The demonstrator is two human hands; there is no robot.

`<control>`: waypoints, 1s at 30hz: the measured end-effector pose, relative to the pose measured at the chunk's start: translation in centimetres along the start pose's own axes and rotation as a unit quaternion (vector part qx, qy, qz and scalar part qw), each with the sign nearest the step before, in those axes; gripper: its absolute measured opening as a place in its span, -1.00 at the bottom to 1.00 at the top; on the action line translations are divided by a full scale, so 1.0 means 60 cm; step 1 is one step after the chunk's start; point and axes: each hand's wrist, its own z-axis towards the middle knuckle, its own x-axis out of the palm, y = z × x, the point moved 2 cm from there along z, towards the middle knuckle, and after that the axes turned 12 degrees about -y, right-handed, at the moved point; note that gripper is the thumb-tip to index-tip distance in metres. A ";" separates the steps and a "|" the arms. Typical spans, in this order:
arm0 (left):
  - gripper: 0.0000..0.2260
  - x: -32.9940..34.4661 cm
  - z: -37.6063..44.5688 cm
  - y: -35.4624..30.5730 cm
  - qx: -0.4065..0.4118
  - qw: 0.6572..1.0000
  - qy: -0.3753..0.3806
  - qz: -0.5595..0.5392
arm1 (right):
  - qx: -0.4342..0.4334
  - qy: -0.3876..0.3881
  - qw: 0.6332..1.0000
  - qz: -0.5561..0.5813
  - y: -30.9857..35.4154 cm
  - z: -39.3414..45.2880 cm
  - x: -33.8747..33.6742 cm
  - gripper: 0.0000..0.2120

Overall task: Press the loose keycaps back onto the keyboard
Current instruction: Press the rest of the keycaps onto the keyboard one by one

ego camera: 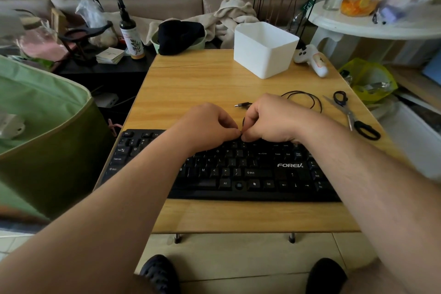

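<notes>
The keyboard (pixel 238 169) lies black and wide across the near half of the table (pixel 202 79), its front edge set back from the table's near edge. Both hands meet over its top rows, just right of the middle. The left hand (pixel 205 126) has its fingers curled under, thumb and forefinger pressed together at the tips. The right hand (pixel 272 119) is curled the same way, its fingertips down against the keys and touching the left hand's tips. A small dark thing sits where the two pinches meet; whether it is a keycap I cannot tell, since the fingers cover it. The forearms hide much of the left and right key blocks.

Behind the right hand a thin black cable (pixel 303 100) loops on the table, its plug (pixel 242 104) lying just beside the knuckles. To the right, scissors (pixel 350 114) with black handles lie open-bladed near the table's edge. Farther back stands a white bin (pixel 265 49), with a white controller (pixel 310 58) just right of it. A black cloth (pixel 180 36) sits at the table's far left corner, and a dark spray bottle (pixel 130 33) stands on the shelf beyond. A green bag (pixel 45 114) fills the left side.
</notes>
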 end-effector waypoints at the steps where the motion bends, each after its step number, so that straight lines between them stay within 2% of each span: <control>1: -0.92 0.000 -0.001 -0.001 -0.004 1.000 -0.001 0.002 | -0.004 0.001 1.000 -0.002 0.000 0.000 -0.001 -0.89; 6: -0.92 0.001 -0.001 -0.005 -0.016 1.000 0.000 -0.002 | -0.030 0.008 0.999 -0.042 0.007 0.000 0.001 -0.90; 9: -0.96 -0.003 0.001 -0.005 -0.024 1.000 -0.003 -0.009 | -0.021 0.017 1.000 0.001 -0.004 0.001 -0.004 -0.91; 13: -0.88 -0.021 0.008 0.003 -0.035 0.998 -0.006 -0.049 | 0.027 -0.075 0.988 0.134 -0.032 0.010 -0.017 -0.93; 15: -0.84 -0.036 0.013 0.009 -0.037 0.996 -0.022 -0.074 | 0.039 -0.117 0.980 0.157 -0.046 0.014 -0.022 -0.92; 21: -0.78 -0.066 0.023 0.042 -0.049 0.986 -0.122 -0.100 | 0.032 -0.155 0.987 0.026 -0.087 0.015 -0.033 -0.95; 26: -0.83 -0.066 0.014 0.051 -0.017 0.994 -0.105 -0.036 | 0.015 -0.165 0.986 0.020 -0.092 0.015 -0.028 -0.91; 30: -0.85 -0.058 0.017 0.043 -0.009 0.995 -0.092 -0.028 | -0.009 -0.165 0.985 0.050 -0.085 0.015 -0.022 -0.93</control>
